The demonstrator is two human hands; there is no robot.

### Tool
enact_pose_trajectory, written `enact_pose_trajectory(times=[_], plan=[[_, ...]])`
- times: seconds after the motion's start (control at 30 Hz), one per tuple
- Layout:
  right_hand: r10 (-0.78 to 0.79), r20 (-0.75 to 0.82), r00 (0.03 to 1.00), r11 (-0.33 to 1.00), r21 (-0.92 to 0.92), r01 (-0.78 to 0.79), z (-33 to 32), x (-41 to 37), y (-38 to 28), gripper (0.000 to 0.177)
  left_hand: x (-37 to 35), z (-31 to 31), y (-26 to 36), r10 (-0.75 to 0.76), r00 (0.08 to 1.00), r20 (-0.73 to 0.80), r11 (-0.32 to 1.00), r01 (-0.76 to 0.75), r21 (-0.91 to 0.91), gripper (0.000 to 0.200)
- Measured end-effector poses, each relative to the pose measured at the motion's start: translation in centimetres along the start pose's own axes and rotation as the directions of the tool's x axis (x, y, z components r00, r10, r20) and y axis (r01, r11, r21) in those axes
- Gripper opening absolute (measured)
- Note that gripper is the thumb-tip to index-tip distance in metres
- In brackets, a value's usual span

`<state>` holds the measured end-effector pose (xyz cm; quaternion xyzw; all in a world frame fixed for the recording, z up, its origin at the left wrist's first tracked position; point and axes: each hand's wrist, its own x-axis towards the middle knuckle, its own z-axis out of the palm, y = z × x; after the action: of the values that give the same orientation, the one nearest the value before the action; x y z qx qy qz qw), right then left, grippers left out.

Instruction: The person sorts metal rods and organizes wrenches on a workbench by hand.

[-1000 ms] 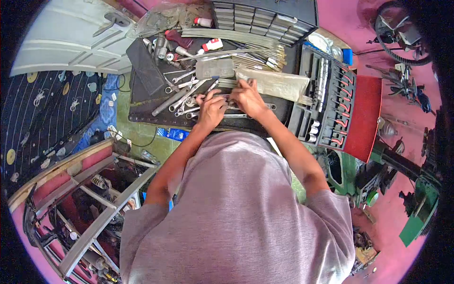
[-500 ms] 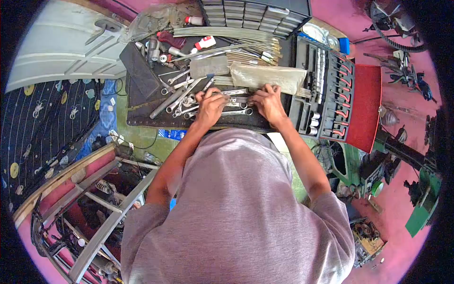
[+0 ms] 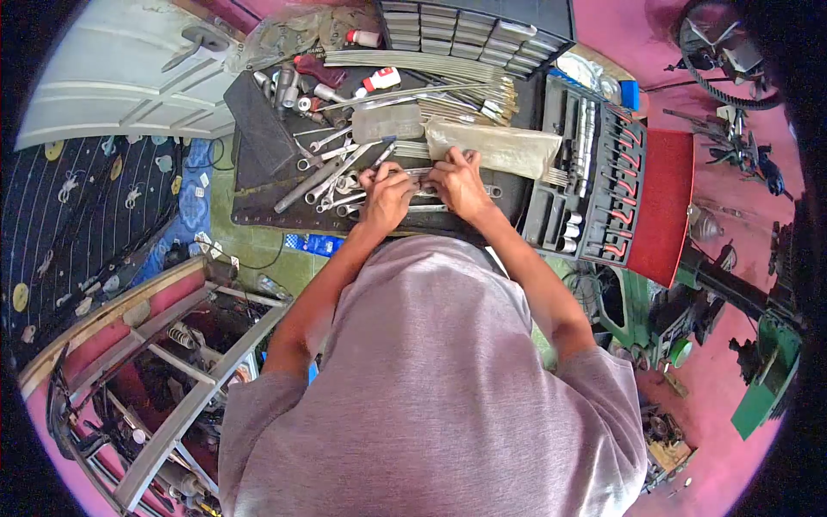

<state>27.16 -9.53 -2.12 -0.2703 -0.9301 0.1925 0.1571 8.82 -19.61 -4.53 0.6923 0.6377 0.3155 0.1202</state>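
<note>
Both hands are over a group of combination wrenches on the dark workbench (image 3: 258, 196). My left hand (image 3: 388, 198) is closed, its fingers curled over the wrenches' left part. Close beside it, my right hand (image 3: 461, 188) is closed too, fingers bent down onto the same wrenches; the exact grip is hidden under the knuckles. One wrench end (image 3: 492, 190) sticks out to the right of the right hand. More loose wrenches (image 3: 326, 183) lie left of my left hand. A plastic-wrapped bundle (image 3: 495, 148) of thin rods lies just beyond the right hand.
An open red tool case (image 3: 659, 207) with sockets stands at the right. Behind are a drawer organizer (image 3: 474, 30), long rods (image 3: 405, 59), a white-and-red bottle (image 3: 379, 80) and a clear plastic box (image 3: 386, 123). A metal frame (image 3: 185, 414) is at lower left.
My right hand has moved left, closer to my left hand. The left hand has shifted only slightly right. The camera view has turned a little.
</note>
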Motion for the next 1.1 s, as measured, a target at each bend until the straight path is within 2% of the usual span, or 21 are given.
enact_pose_trajectory(times=[0.2, 0.27, 0.33, 0.47, 0.5, 0.6, 0.67, 0.73, 0.8, 0.93, 1.0, 1.03, 1.1], plan=[[0.124, -0.025, 0.992, 0.987, -0.103, -0.126, -3.0, -4.2, 1.9, 0.025, 0.1, -0.3, 0.4, -0.012, 1.0, -0.011, 0.999, 0.013, 0.041, 0.01], [0.201, 0.018, 0.98, 0.959, -0.207, -0.193, -4.9, -5.5, 2.4, 0.031, 0.2, -0.2, 0.4, -0.014, 1.0, -0.014, 1.0, 0.015, 0.024, 0.01], [0.193, 0.005, 0.981, 0.958, -0.215, -0.187, -5.6, -7.1, 3.8, 0.032, 0.3, -0.2, 0.5, -0.017, 1.0, -0.021, 1.0, 0.017, 0.009, 0.01], [0.271, -0.029, 0.962, 0.951, -0.147, -0.272, -6.5, -8.8, 4.6, 0.033, 0.3, -0.4, 0.5, -0.016, 1.0, -0.021, 1.0, 0.016, 0.021, 0.01], [0.281, 0.007, 0.96, 0.948, -0.159, -0.277, -6.4, -8.7, 4.7, 0.033, 0.2, -0.3, 0.5, -0.013, 1.0, -0.023, 1.0, 0.013, 0.016, 0.01], [0.227, -0.005, 0.974, 0.963, -0.151, -0.225, -5.1, -7.5, 4.7, 0.033, 0.2, 0.2, 0.3, 0.007, 0.999, -0.054, 1.0, -0.006, 0.024, 0.01], [0.21, 0.112, 0.971, 0.965, -0.184, -0.187, -4.6, -5.5, 3.1, 0.036, 0.2, 0.1, 0.3, 0.012, 0.998, -0.054, 1.0, -0.011, 0.027, 0.01], [0.149, 0.114, 0.982, 0.978, -0.162, -0.13, -2.4, -3.6, 1.8, 0.032, 0.2, 0.0, 0.5, 0.017, 0.998, -0.055, 0.999, -0.016, 0.028, 0.01], [0.058, 0.04, 0.998, 0.994, -0.099, -0.054, -0.6, -1.7, 0.6, 0.027, 0.1, -0.2, 0.8, -0.026, 0.999, -0.023, 0.999, 0.027, 0.028, 0.012], [0.107, 0.041, 0.993, 0.993, -0.055, -0.105, -1.0, -2.0, 0.2, 0.025, 0.3, -0.3, 0.6, 0.003, 1.0, -0.031, 0.997, 0.0, 0.077, 0.009], [0.193, 0.059, 0.979, 0.97, -0.159, -0.182, -2.5, -4.0, 1.1, 0.028, 0.1, -0.2, 0.6, -0.003, 1.0, -0.016, 0.997, 0.004, 0.082, 0.009], [0.201, -0.009, 0.979, 0.965, -0.169, -0.2, -3.2, -5.0, 1.8, 0.032, 0.1, -0.1, 0.5, -0.003, 1.0, -0.016, 0.997, 0.004, 0.082, 0.009], [0.239, -0.05, 0.97, 0.954, -0.175, -0.244, -4.5, -7.2, 3.2, 0.029, 0.1, 0.1, 0.3, 0.003, 1.0, -0.029, 0.997, 0.0, 0.082, 0.008]])
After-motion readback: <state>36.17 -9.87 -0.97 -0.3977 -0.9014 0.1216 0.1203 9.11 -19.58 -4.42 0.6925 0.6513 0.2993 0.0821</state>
